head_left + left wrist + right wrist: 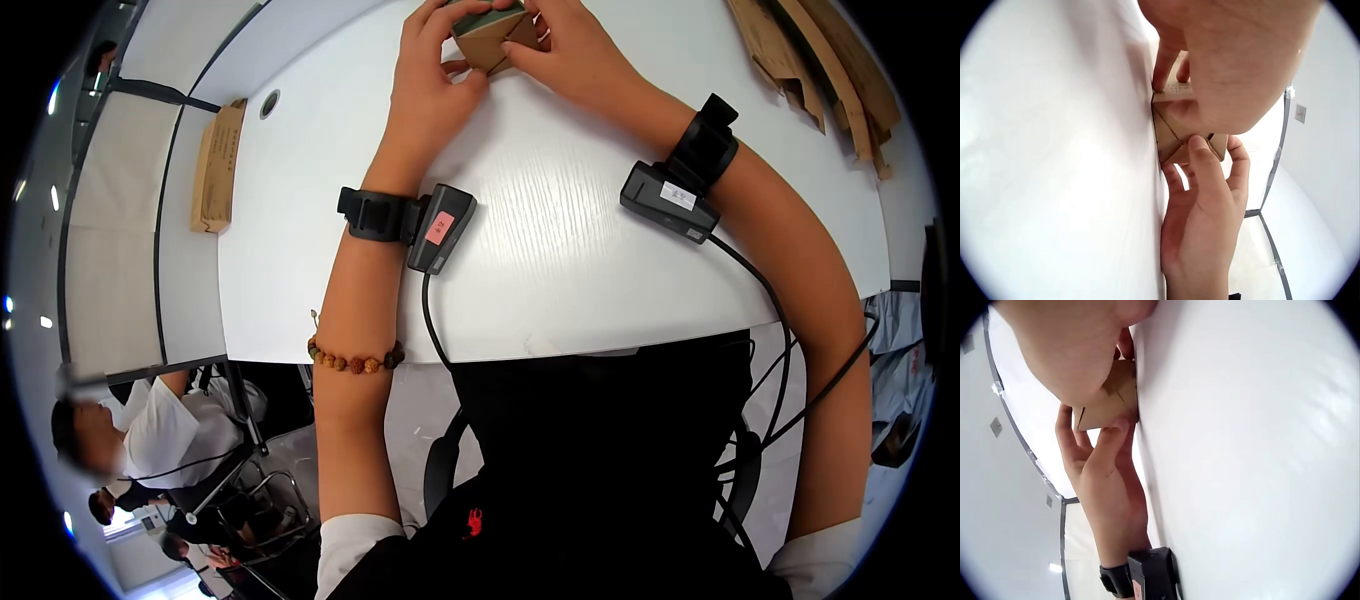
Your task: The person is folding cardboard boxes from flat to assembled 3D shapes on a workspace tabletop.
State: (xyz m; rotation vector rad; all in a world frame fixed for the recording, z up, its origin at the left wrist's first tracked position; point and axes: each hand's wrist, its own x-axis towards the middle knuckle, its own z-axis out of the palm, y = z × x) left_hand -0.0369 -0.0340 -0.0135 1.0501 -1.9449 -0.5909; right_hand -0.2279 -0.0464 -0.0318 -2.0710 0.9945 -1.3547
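Small cardboard box: here it is, up at twelve o'clock as the wearer looks down, between both hands (490,48), low at the white table (530,260); touching or just above, I can't tell.
Box end: folded flaps facing the wearer, seams crossing it.
Left hand: curled round the box from the nine o'clock side (432,80), thumb on the near end, and that's a firm hold!
Right hand: in from three o'clock (568,50), gripping too, thumb pressed beside a flap seam.
Wrist cameras: black, strapped to both forearms (441,230), cables trailing towards six.
Long carton: over at ten o'clock, along the partition (218,168).
Cardboard pieces: out at two o'clock, lying together (815,70).
Beaded bracelet: eight o'clock, round the left forearm (357,364).
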